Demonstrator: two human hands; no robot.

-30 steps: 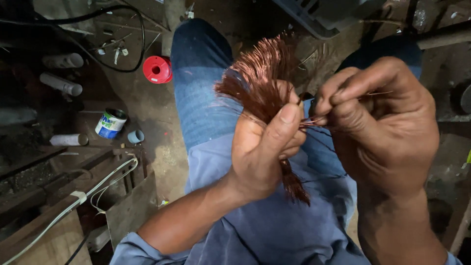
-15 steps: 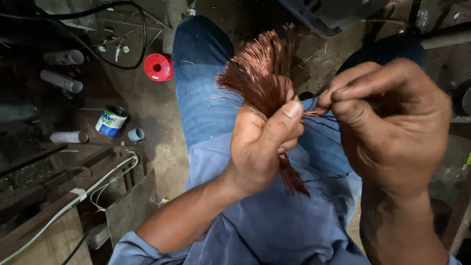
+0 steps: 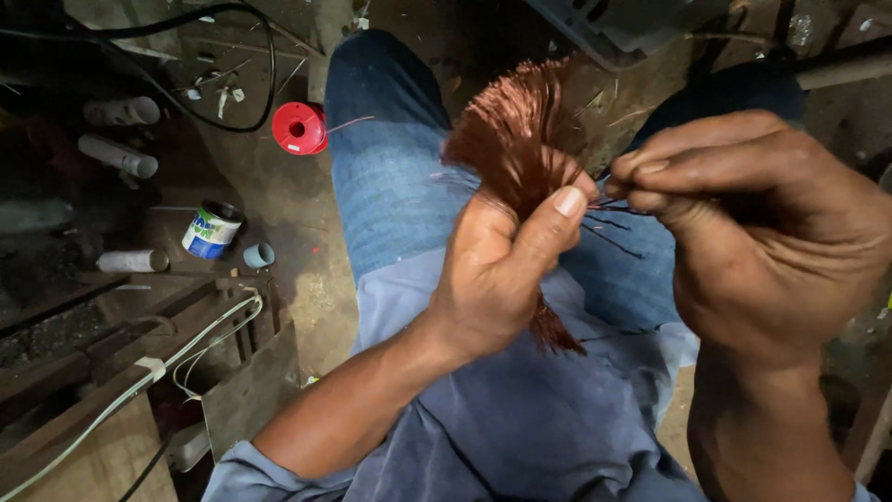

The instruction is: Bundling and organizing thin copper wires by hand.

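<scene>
Fingers (image 3: 483, 307) of the left hand (image 3: 497, 279) are curled tight round a bundle of copper wire strands (image 3: 516, 139), with the thumb (image 3: 548, 228) pressed flat against its side. The bundle is held upright above the lap: its upper end is fanned out like a brush, and a short stub (image 3: 556, 330) is seen below the fist. Just beside it, the fingertips (image 3: 641, 181) of the right hand (image 3: 771, 242) are pressed together, and a few thin strands (image 3: 609, 206) drawn out sideways from the bundle are pinched between them. Blue jeans (image 3: 390, 177) and a blue shirt (image 3: 520, 418) are seen beneath both hands. Farther off, on the dirty floor (image 3: 288, 242) to the left, a small tin (image 3: 212, 229) and a pale cap (image 3: 258, 254) are set near each other. Beyond them a red spool (image 3: 299, 127) lies beside the knee, and white tubes (image 3: 121, 153) are seen near the left edge.
</scene>
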